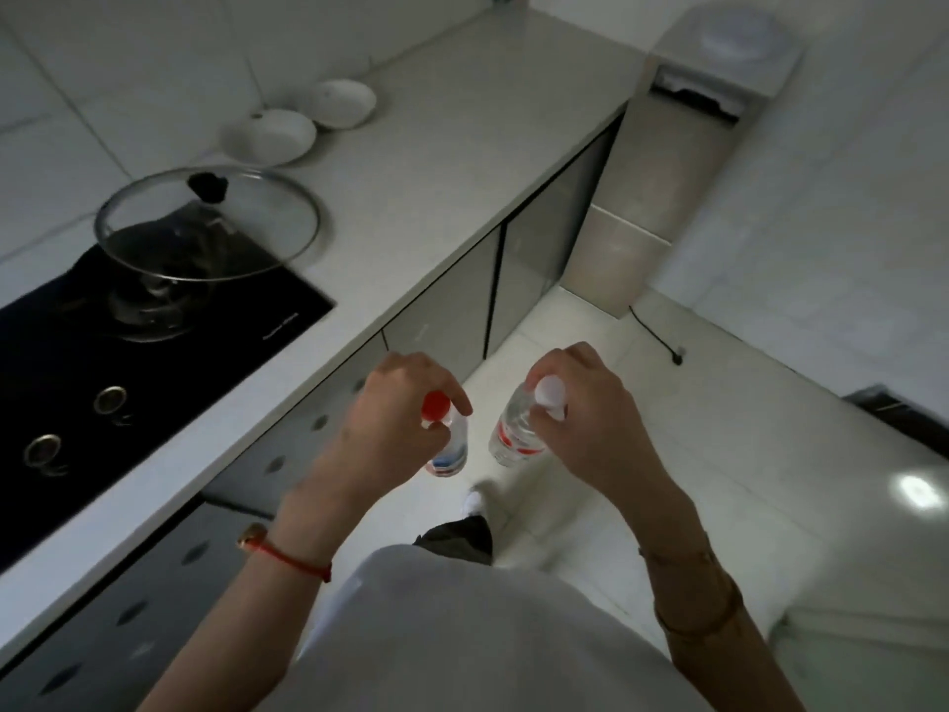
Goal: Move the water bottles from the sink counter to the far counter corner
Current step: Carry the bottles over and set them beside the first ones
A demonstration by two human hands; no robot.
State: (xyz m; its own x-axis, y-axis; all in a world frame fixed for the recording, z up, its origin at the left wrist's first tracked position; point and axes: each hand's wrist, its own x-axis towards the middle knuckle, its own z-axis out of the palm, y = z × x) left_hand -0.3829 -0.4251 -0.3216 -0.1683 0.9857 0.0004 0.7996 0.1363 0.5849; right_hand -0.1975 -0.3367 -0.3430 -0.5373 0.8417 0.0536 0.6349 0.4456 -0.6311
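Observation:
My left hand (395, 403) grips the neck of a small clear water bottle with a red cap (447, 439). A second clear water bottle with a white cap and a red label (516, 434) hangs from my right hand (585, 418), which pinches it by the top. Both bottles hang over the floor in front of me, just off the edge of the white counter (462, 125). That counter runs away to its far end at the top of the view.
A black hob (154, 352) with a glass-lidded pot (205, 233) sits on the counter to my left. Two white bowls (308, 120) stand further along by the wall. A grey water dispenser (683, 146) stands past the counter's end, its cord on the floor.

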